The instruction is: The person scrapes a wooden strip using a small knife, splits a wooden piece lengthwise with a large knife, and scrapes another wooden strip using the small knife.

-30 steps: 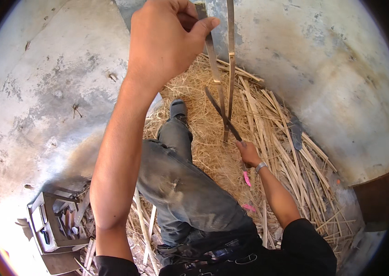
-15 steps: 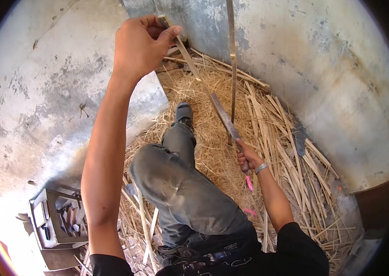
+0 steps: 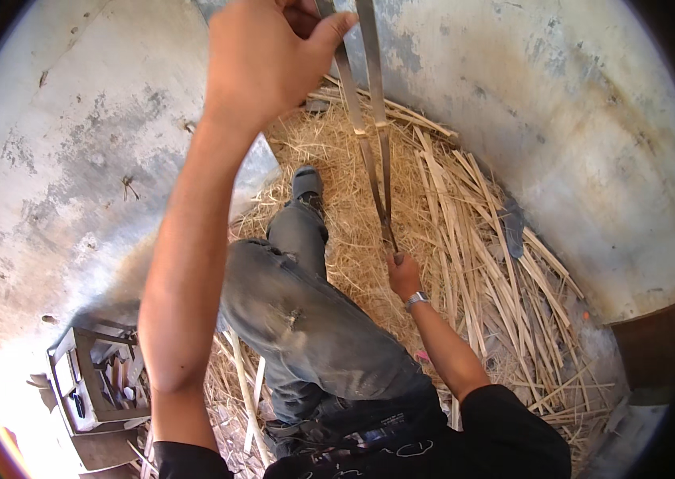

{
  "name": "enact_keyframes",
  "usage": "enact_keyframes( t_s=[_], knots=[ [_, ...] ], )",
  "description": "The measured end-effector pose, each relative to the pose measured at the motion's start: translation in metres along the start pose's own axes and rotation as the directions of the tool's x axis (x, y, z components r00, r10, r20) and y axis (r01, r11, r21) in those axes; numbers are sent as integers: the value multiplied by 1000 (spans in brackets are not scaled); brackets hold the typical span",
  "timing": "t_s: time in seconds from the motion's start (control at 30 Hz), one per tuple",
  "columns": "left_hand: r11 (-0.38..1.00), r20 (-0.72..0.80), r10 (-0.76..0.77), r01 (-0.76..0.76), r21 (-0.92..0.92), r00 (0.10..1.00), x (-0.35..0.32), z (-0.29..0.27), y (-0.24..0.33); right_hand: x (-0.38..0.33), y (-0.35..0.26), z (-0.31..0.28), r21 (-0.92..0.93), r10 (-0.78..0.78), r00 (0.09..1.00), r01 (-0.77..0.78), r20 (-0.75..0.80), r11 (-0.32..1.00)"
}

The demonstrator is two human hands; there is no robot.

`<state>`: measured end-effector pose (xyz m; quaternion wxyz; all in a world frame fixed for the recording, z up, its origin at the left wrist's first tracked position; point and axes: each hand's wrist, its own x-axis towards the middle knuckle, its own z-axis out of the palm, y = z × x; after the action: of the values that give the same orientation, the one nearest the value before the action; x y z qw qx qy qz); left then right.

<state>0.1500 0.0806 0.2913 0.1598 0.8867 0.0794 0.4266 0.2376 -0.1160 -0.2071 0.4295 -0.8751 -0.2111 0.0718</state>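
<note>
My left hand (image 3: 261,60), raised at the top of the picture, is closed on a long bamboo strip (image 3: 348,88) between thumb and fingers. A second long strip (image 3: 373,64) hangs beside it to the right; what holds its upper end is out of the picture. Both strips have a pale notch-like band partway down, and they come together lower, just beyond my right hand. My right hand (image 3: 405,275), with a watch on the wrist, is closed round the handle of a long-bladed knife (image 3: 391,238). The blade appears nearly edge-on and is hard to tell from the strips.
Straw-like shavings (image 3: 353,184) cover the floor around my foot. Split bamboo pieces (image 3: 465,239) lie heaped along the curved, worn wall (image 3: 577,160) at right. A dark sandal-like piece (image 3: 513,227) lies on them. An open box of tools (image 3: 106,375) stands at left.
My left hand has risen and moved slightly right with its strip, close to the other strip. My right hand has shifted left, and the knife blade has swung from a slant to nearly upright.
</note>
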Motion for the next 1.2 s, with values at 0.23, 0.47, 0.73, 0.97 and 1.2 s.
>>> enact_keyframes(
  t_s=[0.23,0.47,0.73,0.97,1.2],
  knots=[
    [992,96,-70,80,-102,993,-13,-19,-7,25,65,17,-100,55,982,-37,178,994],
    [971,71,-177,186,-151,982,-11,-36,-65,38,66,4,387,255,586,-745,769,543],
    [966,-2,-227,225,-124,974,-11,-26,-77,28,45,44,-166,-118,987,135,109,977],
    [938,7,-163,157,-309,987,-8,-14,-83,4,156,55,-310,15,971,61,238,949],
    [876,-115,-141,69,-478,983,11,38,-81,38,185,38,168,516,621,-719,589,674]
  ],
)
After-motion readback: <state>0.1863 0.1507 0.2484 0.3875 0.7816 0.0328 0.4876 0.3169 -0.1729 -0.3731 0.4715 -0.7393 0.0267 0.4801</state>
